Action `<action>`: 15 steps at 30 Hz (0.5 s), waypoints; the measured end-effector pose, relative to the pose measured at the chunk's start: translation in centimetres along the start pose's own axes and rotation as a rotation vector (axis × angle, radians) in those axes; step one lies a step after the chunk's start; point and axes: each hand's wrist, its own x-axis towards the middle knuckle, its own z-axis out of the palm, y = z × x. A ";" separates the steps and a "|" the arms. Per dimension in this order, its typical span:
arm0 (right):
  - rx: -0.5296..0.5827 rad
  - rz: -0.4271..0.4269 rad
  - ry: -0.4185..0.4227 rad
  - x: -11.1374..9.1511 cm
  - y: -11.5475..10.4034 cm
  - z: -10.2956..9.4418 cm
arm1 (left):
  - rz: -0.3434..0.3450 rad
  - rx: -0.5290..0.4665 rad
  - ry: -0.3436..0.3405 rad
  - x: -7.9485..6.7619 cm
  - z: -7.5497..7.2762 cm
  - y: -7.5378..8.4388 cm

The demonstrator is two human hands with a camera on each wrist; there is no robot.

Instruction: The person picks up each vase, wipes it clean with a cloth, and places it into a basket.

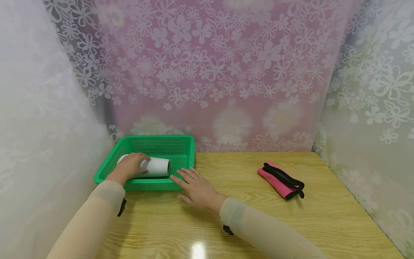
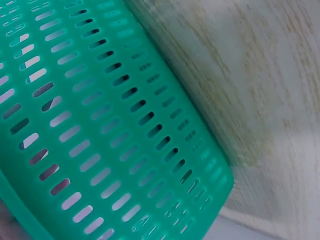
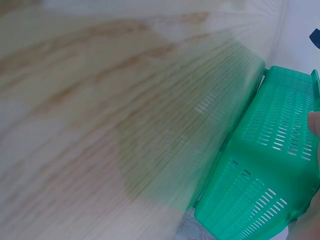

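A green plastic basket [image 1: 158, 137] with slotted walls stands at the back left of the table. Inside it a white tapered cylinder [image 1: 158, 166] lies on its side, its narrower, dark-edged end toward the right. My left hand [image 1: 130, 167] reaches over the basket's front rim and grips the cylinder, thumb in front and fingers across the top. My right hand [image 1: 199, 190], fingers spread, is at the basket's front right corner. The left wrist view shows the slotted basket wall [image 2: 117, 115]. At the right wrist view's edge, part of my right hand [image 3: 307, 220] appears beside the basket [image 3: 250, 200].
A pink pouch-like item [image 1: 275, 181] with black trim lies on the right part of the wooden table [image 1: 226, 165]. A floral curtain [image 1: 220, 72] hangs behind the table, with pale sheets on both sides.
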 end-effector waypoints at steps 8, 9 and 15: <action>-0.012 -0.004 0.015 0.0 0.0 0.2 | 0.004 -0.008 0.014 -0.1 0.3 -0.1; -0.015 -0.004 0.015 0.0 0.0 0.2 | 0.007 -0.007 0.019 -0.2 0.3 -0.1; -0.020 0.003 -0.001 0.0 -0.1 -0.1 | 0.012 -0.011 0.053 -0.6 0.3 0.1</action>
